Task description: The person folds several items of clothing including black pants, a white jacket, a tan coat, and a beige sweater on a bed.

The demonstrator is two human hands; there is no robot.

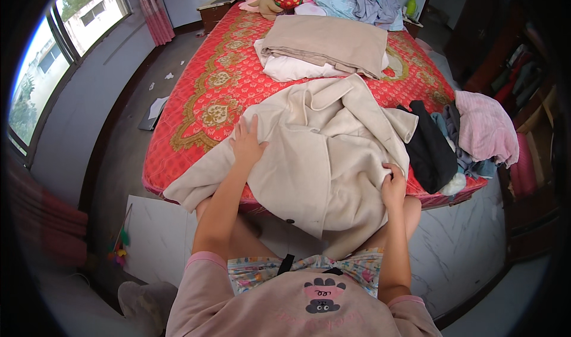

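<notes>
A cream-coloured coat [294,167] lies spread and rumpled over the near edge of the bed, its collar towards the far side. Its lower part hangs down over my knees, where a dark button shows. My left hand [247,144] rests flat on the coat near its left shoulder, fingers apart. One sleeve stretches out to the left beneath my forearm. At the coat's right edge, my right hand [394,186] pinches the cloth between thumb and fingers. The other sleeve's cuff points right, beside folded black clothing [430,152].
Beyond the coat, a folded beige cloth [325,40] lies on white fabric on the red patterned mattress [200,91]. Clothes with a pink garment [486,123] on top sit at the right corner. More bedding [339,0] is heaped at the far end. A window [58,47] is left.
</notes>
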